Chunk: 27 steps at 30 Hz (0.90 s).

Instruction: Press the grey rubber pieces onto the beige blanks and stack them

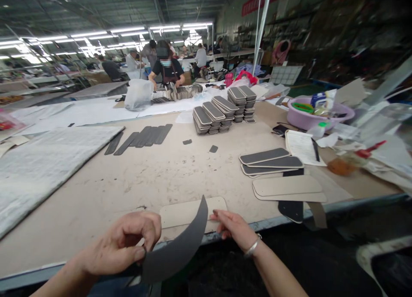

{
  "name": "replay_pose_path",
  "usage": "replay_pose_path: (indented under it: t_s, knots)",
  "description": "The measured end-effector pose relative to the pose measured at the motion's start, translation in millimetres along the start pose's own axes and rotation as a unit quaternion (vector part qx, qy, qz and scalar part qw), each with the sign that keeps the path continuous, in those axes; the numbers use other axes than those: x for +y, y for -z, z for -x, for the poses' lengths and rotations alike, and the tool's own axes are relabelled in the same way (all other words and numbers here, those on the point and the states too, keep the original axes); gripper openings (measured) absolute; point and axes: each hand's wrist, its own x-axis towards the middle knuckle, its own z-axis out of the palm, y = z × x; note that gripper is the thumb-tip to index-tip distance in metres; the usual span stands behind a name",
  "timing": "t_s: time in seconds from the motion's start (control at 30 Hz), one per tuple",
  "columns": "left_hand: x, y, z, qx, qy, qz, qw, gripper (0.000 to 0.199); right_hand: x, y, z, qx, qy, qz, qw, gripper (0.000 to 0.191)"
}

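The left hand [128,239] pinches a bowed dark-grey strip [180,245]. The right hand [236,230], loosely half-curled, is at a beige panel [177,213], perhaps touching.

2 bare hands [127,239] [236,230], 1 silver-coloured bangle [252,247] and 1 curved dark grey strip [182,250] are in view. Flat beige panels [288,185] with rounded corners number at least 3. Dark grey panels with beige borders form 5 stacks [213,111], and at least 3 loose bordered panels [265,155] lie apart. At least 5 flat dark grey rectangular strips [140,138] overlap too closely for an exact count. 2 small dark grey scraps [213,149], 1 lilac plastic tub [298,117], 1 white-paged notebook [300,146] and 1 slim black pen [314,149] show too.
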Motion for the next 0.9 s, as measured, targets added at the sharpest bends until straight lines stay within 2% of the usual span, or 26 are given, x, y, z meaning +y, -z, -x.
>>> replay_pose_path:
  t_s: [0.2, 0.3, 0.37, 0.43, 0.53, 0.6, 0.67, 0.73, 0.9]
  knots:
    - [-9, 2.6, 9, 0.003, 0.029, 0.041, 0.999, 0.034, -9, -8, 1, -0.041, -0.010, -0.096, 0.995, 0.041]
    - [-12, 4.4, 11, 0.007, 0.044, 0.055, 0.997, 0.032, -8, -5, -1, -0.019, -0.001, -0.094, 0.995, 0.038]
    - [-19, 8.1, 12, 0.006, 0.076, 0.079, 0.994, 0.029, -6, 1, -1, 0.009, 0.001, -0.041, 0.999, 0.038]
    - [-31, 13.4, 13, 0.018, 0.145, 0.109, 0.983, 0.022, -5, 8, 0, 0.044, 0.004, 0.043, 0.998, 0.039]
    - [-61, 21.6, 13, 0.093, 0.274, 0.119, 0.950, 0.013, -10, 19, 0, 0.104, 0.020, 0.174, 0.979, 0.039]
    - [-84, 25.5, 11, 0.156, 0.330, 0.106, 0.925, 0.013, -16, 23, -4, 0.139, 0.036, 0.251, 0.957, 0.037]
    - [-104, 27.7, 9, 0.191, 0.363, 0.094, 0.907, 0.018, -19, 26, -11, 0.174, 0.053, 0.312, 0.933, 0.035]
    - [-119, 28.8, 5, 0.201, 0.386, 0.084, 0.897, 0.021, -19, 27, -19, 0.201, 0.065, 0.354, 0.911, 0.035]
    - [-138, 29.3, -3, 0.200, 0.420, 0.072, 0.882, 0.024, -13, 26, -31, 0.221, 0.068, 0.425, 0.875, 0.036]
